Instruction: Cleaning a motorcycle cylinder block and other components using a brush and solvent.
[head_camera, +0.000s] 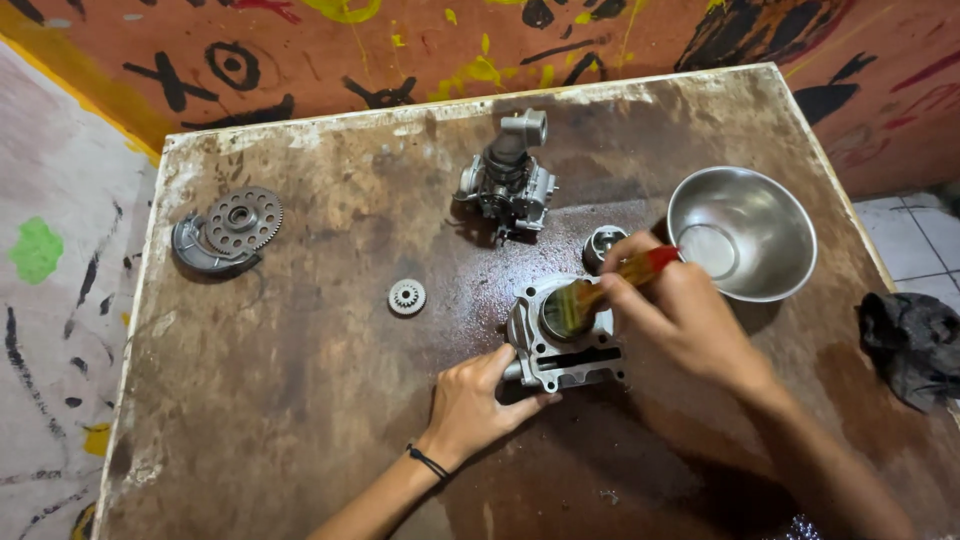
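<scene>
We see the left hand (478, 402) laid against the near left corner of a grey metal engine cylinder (563, 340) that sits on the stained wooden table (300, 420); the fingers are curled about the casting's edge, the thumb along its side, pressing it steady rather than lifting it. The right hand (680, 315) comes in from the right and pinches a paintbrush (600, 293) by its red and wooden handle, fingers closed round it; the bristles are down in the cylinder's round bore.

Just beyond the right hand stands a steel bowl (742, 232), shiny inside; we cannot tell whether it holds any liquid. Between the bowl and the cylinder, tucked behind the right hand's knuckles, is a small round metal part (603, 243), partly hidden. Further off, past both hands, lies a carburettor-like assembly (508, 178). To the left of the left hand sits a small gear (407, 296), and well away on that side a large toothed wheel (243, 221) resting on a curved metal piece. A dark rag (912, 345) lies to the right of the right forearm at the table's edge.

As for progress, we judge the brushing of the bore to be under way; the table around the cylinder looks dark and wet, which suggests some cleaning fluid; the other parts lie apart and untouched by either hand, and we cannot tell whether they are clean.
</scene>
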